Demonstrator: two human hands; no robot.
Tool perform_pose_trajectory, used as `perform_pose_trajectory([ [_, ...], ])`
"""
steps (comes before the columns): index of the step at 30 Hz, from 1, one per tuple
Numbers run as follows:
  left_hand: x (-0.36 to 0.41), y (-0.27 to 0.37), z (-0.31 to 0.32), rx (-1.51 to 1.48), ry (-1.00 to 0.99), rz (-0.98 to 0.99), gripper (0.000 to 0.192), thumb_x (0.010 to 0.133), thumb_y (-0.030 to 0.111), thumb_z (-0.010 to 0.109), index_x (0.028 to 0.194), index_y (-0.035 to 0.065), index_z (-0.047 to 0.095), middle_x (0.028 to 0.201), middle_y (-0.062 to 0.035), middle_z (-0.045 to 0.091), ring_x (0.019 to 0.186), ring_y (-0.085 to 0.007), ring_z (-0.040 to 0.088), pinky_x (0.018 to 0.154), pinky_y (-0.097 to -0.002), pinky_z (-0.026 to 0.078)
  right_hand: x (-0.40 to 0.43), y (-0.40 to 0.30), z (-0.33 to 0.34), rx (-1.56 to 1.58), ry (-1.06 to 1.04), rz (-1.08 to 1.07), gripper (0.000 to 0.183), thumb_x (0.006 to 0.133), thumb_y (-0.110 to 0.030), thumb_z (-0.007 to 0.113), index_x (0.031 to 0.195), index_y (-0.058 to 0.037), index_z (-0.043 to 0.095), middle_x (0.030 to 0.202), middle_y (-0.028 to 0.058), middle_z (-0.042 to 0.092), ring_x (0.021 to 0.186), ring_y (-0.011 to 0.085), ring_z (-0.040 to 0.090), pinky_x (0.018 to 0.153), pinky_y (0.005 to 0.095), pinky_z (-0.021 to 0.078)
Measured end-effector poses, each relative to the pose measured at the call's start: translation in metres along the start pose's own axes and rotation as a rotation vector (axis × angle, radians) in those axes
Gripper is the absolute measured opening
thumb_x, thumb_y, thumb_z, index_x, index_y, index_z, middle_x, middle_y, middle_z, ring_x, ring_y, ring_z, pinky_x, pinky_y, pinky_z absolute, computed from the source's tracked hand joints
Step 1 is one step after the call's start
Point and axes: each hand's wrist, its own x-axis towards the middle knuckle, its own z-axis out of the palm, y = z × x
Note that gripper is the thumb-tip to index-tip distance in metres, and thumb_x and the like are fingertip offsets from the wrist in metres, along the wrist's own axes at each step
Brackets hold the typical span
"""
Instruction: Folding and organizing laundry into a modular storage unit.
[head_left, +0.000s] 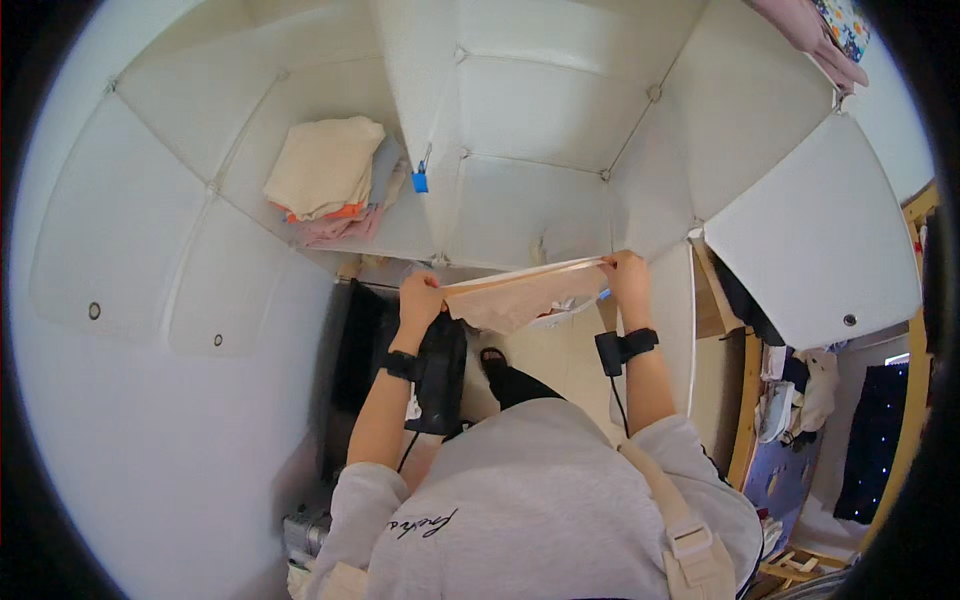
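Note:
A light peach cloth garment (517, 296) with a pale band hangs stretched between my hands. My left hand (421, 300) pinches its left end, and my right hand (628, 279) pinches the right end. Both wrists wear black straps with small boxes. Ahead of me is a white panelled storage cabinet (536, 112). In its left compartment lies a folded cloth stack (326, 169), cream on top with orange and pink below. A blue tag or clip (420, 181) hangs at the divider. The garment's lower edge hangs in front of the cabinet's lower part and the floor.
Open white doors stand at the left (112, 225) and right (825, 240) of the cabinet. A black bag or case (441, 375) is below my left hand. Pink cloth (817, 41) lies over the top right corner. Wooden posts (745, 420) and heaped clothes (799, 397) are at the right.

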Motion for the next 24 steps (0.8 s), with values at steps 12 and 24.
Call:
perform_pose_trajectory([
  [12, 0.095, 0.035, 0.067, -0.323, -0.271, -0.132, 0.005, 0.069, -0.003, 0.058, 0.072, -0.0028, 0.055, 0.061, -0.009, 0.056, 0.05, -0.0153, 0.058, 0.042, -0.0255, 0.044, 0.053, 0.064, 0.02, 0.162, -0.09, 0.061, 0.02, 0.057, -0.006, 0.067, 0.075, -0.0018, 0.059, 0.067, 0.0138, 0.058, 0.058, 0.0267, 0.056, 0.057, 0.0339, 0.0456],
  [24, 0.154, 0.026, 0.111, -0.093, 0.266, 0.278, 0.01, 0.071, -0.002, 0.054, 0.08, -0.0016, 0.06, 0.068, -0.01, 0.061, 0.055, -0.0166, 0.056, 0.047, -0.027, 0.045, 0.093, 0.059, 0.052, 0.573, -0.336, 0.534, 0.033, 0.074, -0.002, 0.052, 0.106, 0.0009, 0.048, 0.063, 0.0131, 0.06, 0.043, 0.0158, 0.055, 0.037, 0.0286, 0.0417],
])
